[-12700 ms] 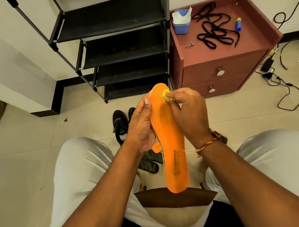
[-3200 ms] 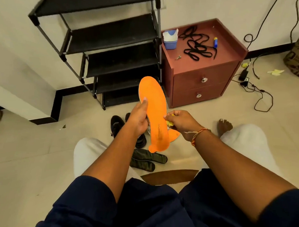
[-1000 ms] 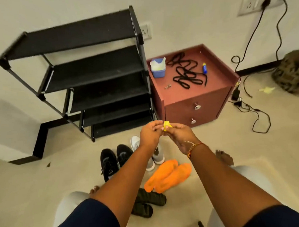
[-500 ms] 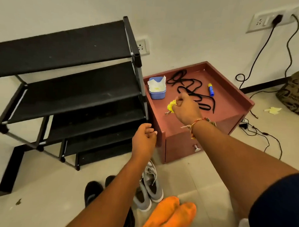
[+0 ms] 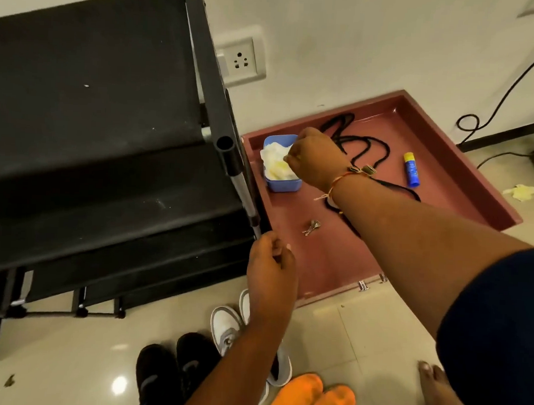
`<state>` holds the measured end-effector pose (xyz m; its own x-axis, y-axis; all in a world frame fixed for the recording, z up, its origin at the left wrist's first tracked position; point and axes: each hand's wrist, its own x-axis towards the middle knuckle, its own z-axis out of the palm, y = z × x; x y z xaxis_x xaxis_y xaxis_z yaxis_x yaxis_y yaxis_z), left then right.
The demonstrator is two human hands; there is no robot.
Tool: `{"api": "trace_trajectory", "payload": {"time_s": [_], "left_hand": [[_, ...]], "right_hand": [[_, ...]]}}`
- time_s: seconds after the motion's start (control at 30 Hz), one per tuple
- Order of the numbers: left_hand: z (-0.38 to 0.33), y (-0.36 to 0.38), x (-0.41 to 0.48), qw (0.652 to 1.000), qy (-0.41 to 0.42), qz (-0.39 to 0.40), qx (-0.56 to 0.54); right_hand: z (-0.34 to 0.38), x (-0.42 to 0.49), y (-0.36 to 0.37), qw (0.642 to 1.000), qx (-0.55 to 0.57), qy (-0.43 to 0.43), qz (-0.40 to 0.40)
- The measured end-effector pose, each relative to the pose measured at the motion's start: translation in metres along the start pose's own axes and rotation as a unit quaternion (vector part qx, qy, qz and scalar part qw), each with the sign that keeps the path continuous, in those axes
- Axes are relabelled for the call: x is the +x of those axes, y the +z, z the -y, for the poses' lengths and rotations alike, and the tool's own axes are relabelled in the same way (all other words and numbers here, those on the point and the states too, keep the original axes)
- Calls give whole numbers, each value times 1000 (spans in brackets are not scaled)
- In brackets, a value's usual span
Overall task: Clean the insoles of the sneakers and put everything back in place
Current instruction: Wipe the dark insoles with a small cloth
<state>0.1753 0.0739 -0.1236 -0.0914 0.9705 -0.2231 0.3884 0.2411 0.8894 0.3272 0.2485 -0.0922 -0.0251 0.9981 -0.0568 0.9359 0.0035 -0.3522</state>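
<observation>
Insoles (image 5: 312,400) lie paired on the floor (image 5: 69,346) well in front of the blue tub (image 5: 283,184) of wipes (image 5: 275,164), where the right hand (image 5: 313,155) dips with curled fingers, probably for a wipe, its grasp unclear, while the left hand (image 5: 270,263) hangs loosely curled, empty.

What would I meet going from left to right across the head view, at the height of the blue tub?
From the left: black rack → blue tub → black laces → glue stick → crumpled tissue on the floor.
</observation>
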Motion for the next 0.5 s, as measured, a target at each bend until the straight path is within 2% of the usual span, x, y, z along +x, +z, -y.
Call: {"api": "trace_trajectory", "payload": {"time_s": [0.23,0.4,0.5], "left_hand": [[-8,6,17,1000,-11,-2,12],[-21,22,40,999,-39,27,21],[-32,38,56,997,-39,37,53]], "right_hand": [[-7,32,13,991,-58,-18,121],[-10,48,24,994,-6,-10,106],[-9,52,25,993,-27,12,116]]}}
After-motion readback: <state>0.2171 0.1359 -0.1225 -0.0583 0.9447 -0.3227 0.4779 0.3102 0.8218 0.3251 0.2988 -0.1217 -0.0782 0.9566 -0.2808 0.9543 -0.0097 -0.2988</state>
